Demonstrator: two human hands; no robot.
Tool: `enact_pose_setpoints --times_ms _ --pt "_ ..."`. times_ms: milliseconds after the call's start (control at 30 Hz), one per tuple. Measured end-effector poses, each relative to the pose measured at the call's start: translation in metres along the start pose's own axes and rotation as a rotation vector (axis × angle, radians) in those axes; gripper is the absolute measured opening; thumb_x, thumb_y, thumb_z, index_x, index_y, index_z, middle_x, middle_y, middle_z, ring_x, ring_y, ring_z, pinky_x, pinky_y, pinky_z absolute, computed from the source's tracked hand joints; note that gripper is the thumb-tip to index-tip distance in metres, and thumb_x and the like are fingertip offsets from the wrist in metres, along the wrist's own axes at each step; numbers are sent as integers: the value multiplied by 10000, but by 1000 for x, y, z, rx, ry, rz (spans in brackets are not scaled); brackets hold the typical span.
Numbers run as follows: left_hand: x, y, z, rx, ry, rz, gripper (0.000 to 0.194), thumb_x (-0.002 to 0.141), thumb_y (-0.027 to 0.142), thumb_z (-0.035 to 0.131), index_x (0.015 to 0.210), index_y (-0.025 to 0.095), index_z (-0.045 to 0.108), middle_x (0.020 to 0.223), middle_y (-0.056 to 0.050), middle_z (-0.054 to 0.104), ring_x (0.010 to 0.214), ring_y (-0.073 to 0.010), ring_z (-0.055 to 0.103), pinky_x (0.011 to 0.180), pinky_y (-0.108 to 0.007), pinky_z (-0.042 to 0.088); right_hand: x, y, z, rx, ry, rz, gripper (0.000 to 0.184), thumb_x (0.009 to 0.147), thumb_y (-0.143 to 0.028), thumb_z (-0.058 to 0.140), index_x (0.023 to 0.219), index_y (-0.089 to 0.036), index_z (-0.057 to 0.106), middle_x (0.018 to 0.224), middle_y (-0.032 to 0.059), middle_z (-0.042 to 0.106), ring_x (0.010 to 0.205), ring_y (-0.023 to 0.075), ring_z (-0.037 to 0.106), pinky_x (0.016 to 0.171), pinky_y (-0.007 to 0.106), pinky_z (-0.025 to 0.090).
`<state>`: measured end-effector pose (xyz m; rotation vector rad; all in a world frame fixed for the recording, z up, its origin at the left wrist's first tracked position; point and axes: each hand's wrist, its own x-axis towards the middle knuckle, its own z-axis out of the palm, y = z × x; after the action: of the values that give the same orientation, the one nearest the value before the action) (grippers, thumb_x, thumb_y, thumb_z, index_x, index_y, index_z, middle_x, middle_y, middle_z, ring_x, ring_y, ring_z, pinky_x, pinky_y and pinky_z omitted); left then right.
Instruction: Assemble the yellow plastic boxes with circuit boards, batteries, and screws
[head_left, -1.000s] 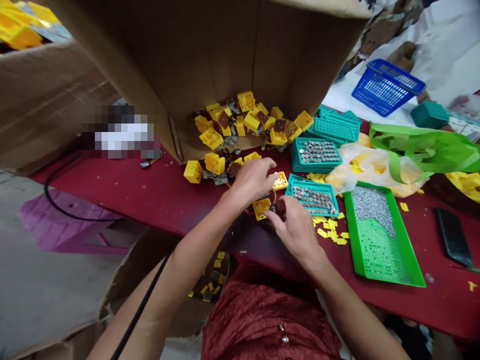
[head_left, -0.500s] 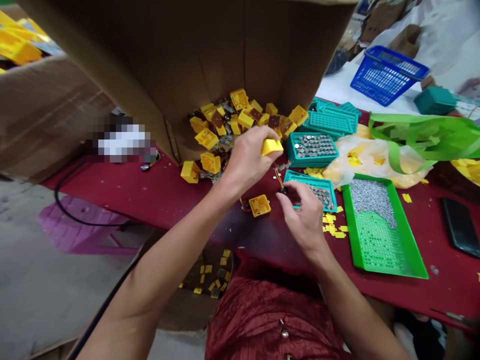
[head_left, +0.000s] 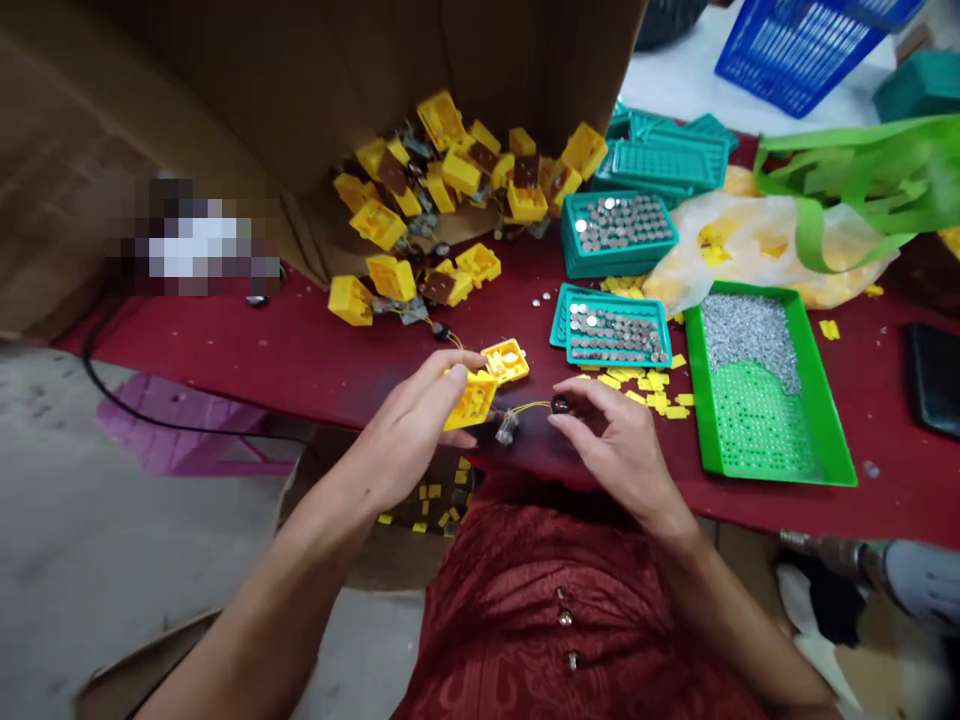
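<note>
"Fingers gripped what?"

"Left hand (head_left: 420, 405), a yellow case (head_left: 472, 402)—near the table's (head_left: 536, 462) edge; right hand (head_left: 626, 430) pinched a wired dark part (head_left: 560, 404) at the case's three o'clock. Open cloth (head_left: 311, 345) lay toward ten."

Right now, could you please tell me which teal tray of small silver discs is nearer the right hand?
The front tray, just beyond the right hand and overlapping another teal tray; the rear tray of discs sits farther back.
</note>
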<state>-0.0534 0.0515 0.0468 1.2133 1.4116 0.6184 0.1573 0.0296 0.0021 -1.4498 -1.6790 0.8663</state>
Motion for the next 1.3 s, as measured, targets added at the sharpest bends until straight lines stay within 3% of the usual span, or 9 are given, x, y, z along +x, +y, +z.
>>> enact_pose_setpoints --times_ms 100,200,367,500,700,867,1067,1200,1300 --pt "-20 -8 8 174 -25 -52 529 930 622 392 1252 234 553 1193 -91 639 1024 -276 630 712 -360 578 -17 5 -4 -69 -40 -71 166 884 -208 619 1033 -190 689 1017 61 725 932 170 671 846 327 541" --pt "-28 -7 18 400 -66 0 529 948 614 357 1224 222 578 1125 -84 680 998 -278 635 824 -410 533 -25 10 -7 -77 -62 -107 173 931 -212 549 999 -179 704 976 66 723 926 166 666 854 336 534" --pt "-26 -4 32 431 -81 81 500 943 556 420 1241 196 598 1218 -94 675 1072 -284 622 952 -423 456 -21 18 -13 -48 -58 81 122 907 -239 570 928 -185 677 800 16 706 708 134 642 686 280 496" --pt "-22 -7 39 374 -82 64 510 923 560 463 1257 200 602 1189 -100 676 1046 -287 627 843 -385 500 -18 24 -17 -286 -40 -7 163 916 -204 557 838 -179 697 852 56 669 792 166 612 749 323 476" --pt "-17 -13 44 251 -81 -19 509 943 600 397 1209 238 638 970 -70 686 780 -212 627 557 -277 471 -31 29 -15 -319 -16 -57 141 933 -197 557 947 -158 691 914 86 660 852 192 618 784 351 515" --pt "-18 -13 45 -207 -47 -145 379 899 481 578 1181 230 611 913 -31 677 714 -163 652 509 -224 485 -30 27 -19 -440 -53 -137 197 950 -201 520 876 -144 693 872 104 650 836 211 602 751 358 521" --pt "-29 -16 38 -848 -95 -439 181 874 266 618 1005 157 679 953 -71 747 855 -203 743 738 -264 607 10 -11 -31 -644 -13 -348 202 932 -181 525 843 -146 703 877 121 663 834 239 606 706 366 490" --pt "-33 -29 41 -1177 -266 -637 227 861 231 600 1024 96 681 993 -121 767 904 -245 758 805 -257 606 28 -36 -28 -678 -74 -386 200 930 -180 522 866 -153 710 884 114 678 848 241 618 721 373 487" --pt "-30 -38 49 -1367 -464 -641 323 774 186 678 1053 24 675 992 -159 765 914 -278 754 798 -266 607 20 -42 -28 -612 -50 -367 150 910 -161 563 887 -151 710 886 93 700 845 218 642 759 366 501"
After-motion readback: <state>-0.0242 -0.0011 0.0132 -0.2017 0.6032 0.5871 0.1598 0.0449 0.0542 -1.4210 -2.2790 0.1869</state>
